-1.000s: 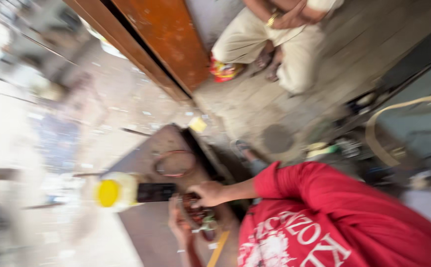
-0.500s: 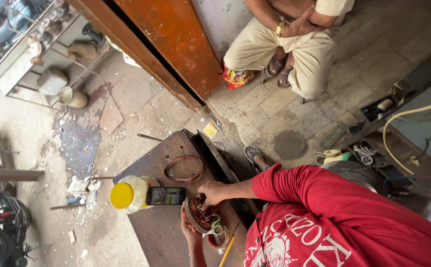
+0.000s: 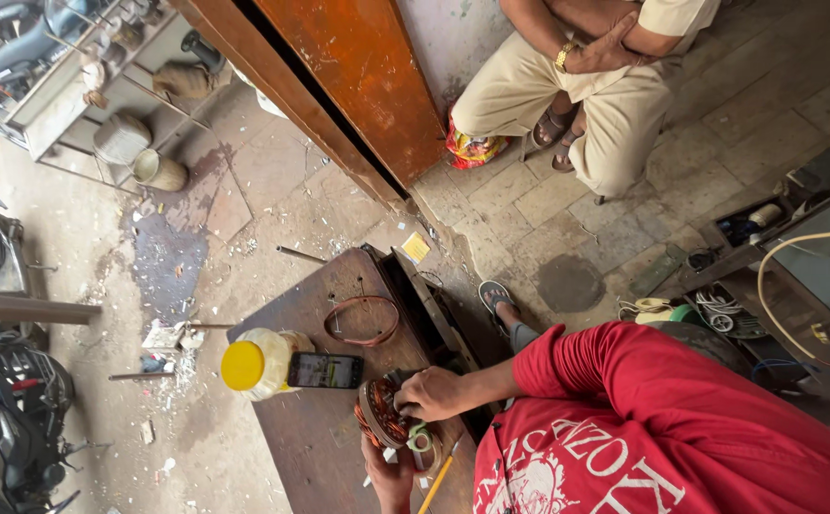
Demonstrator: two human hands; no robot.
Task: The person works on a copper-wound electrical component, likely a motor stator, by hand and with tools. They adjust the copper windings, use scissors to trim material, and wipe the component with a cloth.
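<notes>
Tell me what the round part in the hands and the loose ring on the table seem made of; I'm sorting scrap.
The round part looks like copper wire wound on a grey metal core: reddish-orange glossy coils show. The ring is a thin reddish-brown loop, perhaps coated copper wire or rubber; its look leaves that open. The table looks like dull, rusty-brown sheet metal.

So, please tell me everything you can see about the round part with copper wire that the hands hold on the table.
The stator is a round metal ring with copper-coloured wire wound around its inside, looking worn and dark. It stands tilted on edge on the brown table, near the table's front edge. One hand rests on top of it; the other hand touches it from below. A phone lies just beside it, next to a jar with a yellow lid. Finer detail is too small to tell.
</notes>
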